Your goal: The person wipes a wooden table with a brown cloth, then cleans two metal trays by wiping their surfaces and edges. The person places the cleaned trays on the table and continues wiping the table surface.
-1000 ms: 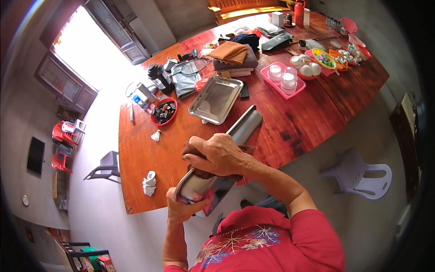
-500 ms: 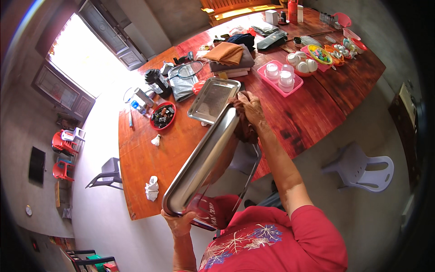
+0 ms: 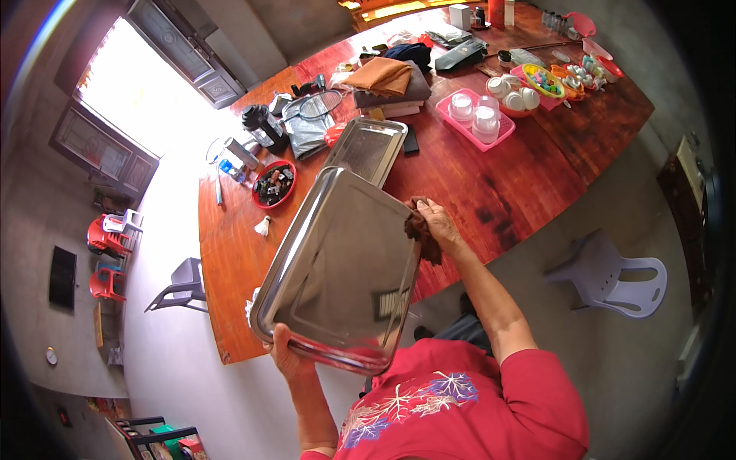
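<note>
A large shiny metal tray (image 3: 337, 268) is held up at a tilt before my chest, its broad flat face turned toward me. My left hand (image 3: 289, 354) grips its lower left corner, thumb over the rim and the other fingers hidden beneath. At the right edge, my right hand (image 3: 438, 222) is closed on a dark brown cloth (image 3: 421, 232) that touches the rim. A second metal tray (image 3: 368, 150) rests on the wooden table (image 3: 230, 268) just beyond, partly covered by the held one.
Left of the trays are a red bowl of small dark items (image 3: 274, 201), a shuttlecock (image 3: 263, 226) and a black flask (image 3: 263, 129). Folded cloths (image 3: 383, 80), a racket (image 3: 320, 104) and a pink basket of jars (image 3: 483, 141) lie farther back. A lavender chair (image 3: 613, 280) stands at right.
The held tray has turned from nearly edge-on to show its broad face. My right hand has moved down and slightly right with the cloth; my left hand keeps its corner.
</note>
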